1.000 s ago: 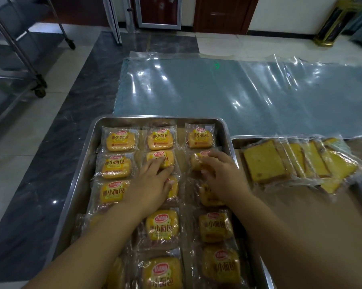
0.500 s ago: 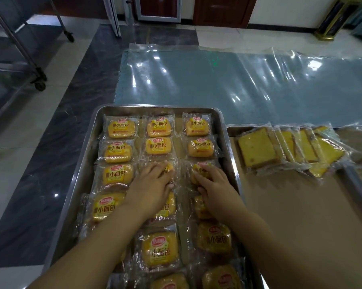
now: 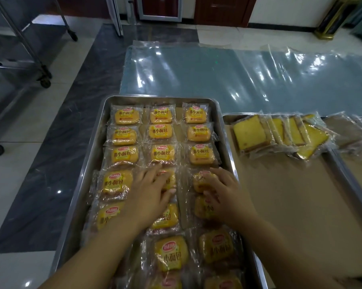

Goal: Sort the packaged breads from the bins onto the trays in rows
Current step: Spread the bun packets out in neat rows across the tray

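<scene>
On the left tray: packaged breads in three columns; nearest rows cut off.
Hands: left hand flat, fingers spread, on a middle-column packet; right hand curls round a right-column one.
Right tray: mostly bare liner; sliced cakes overlap at far edge.
Beyond: plastic sheet; wheeled rack far left.

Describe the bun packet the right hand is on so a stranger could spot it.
Find the steel tray holding three columns of yellow bun packets. In its right column, count four from the far end: that bun packet sits beneath the right hand's curled fingers. Unlike the three packets beyond it, its label is mostly covered.
</scene>
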{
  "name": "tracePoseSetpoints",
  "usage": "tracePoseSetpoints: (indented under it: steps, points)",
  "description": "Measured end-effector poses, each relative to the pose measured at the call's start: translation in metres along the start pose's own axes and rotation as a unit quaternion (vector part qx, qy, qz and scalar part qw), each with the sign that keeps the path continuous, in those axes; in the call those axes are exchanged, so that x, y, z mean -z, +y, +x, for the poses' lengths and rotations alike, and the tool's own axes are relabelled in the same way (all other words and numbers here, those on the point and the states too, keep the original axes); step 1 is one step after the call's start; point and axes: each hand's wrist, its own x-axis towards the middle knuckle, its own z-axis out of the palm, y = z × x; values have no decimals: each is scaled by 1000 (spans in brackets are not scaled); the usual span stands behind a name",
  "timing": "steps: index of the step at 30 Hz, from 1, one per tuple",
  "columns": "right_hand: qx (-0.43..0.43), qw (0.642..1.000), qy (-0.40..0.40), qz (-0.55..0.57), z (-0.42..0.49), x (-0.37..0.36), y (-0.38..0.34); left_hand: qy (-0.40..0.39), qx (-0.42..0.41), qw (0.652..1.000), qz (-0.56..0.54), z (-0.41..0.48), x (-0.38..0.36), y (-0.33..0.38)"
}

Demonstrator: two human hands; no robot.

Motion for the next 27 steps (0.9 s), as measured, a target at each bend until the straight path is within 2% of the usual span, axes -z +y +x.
tracePoseSetpoints:
  steps: [4, 6, 13, 15, 18, 20, 23, 27]
  points:
    - [-41, 987, -153, -36, -21, -16, -2, -68, 22, 997, 44, -24, -16, 4]
    - [-58, 978, -194, -54, -22, -19, -3, -88, 17, 993, 78, -27, -20, 4]
    - [-69, 977, -196, -43, -14, -13, -7, -115, 2, 992, 54, -19, -18, 1]
    - [-72, 986, -151, -7, -20, -7, -11, -94, 2, 995, 33, -23, -16, 2]
    - [-31, 998, -58, 21, -37, 3, -16, -36, -3, 999, 2, -37, -14, 7]
    - [-2, 999, -37, 19, -50, 8, -16, -11, -4, 1000, -20, -50, -14, 13]
    - [27, 998, -54, 15, -69, 8, -14, 0, -9, 1000, -24, -70, -18, 19]
    - [-17, 990, -141, -20, -82, -5, -12, -53, 5, 999, -2, -93, -31, 21]
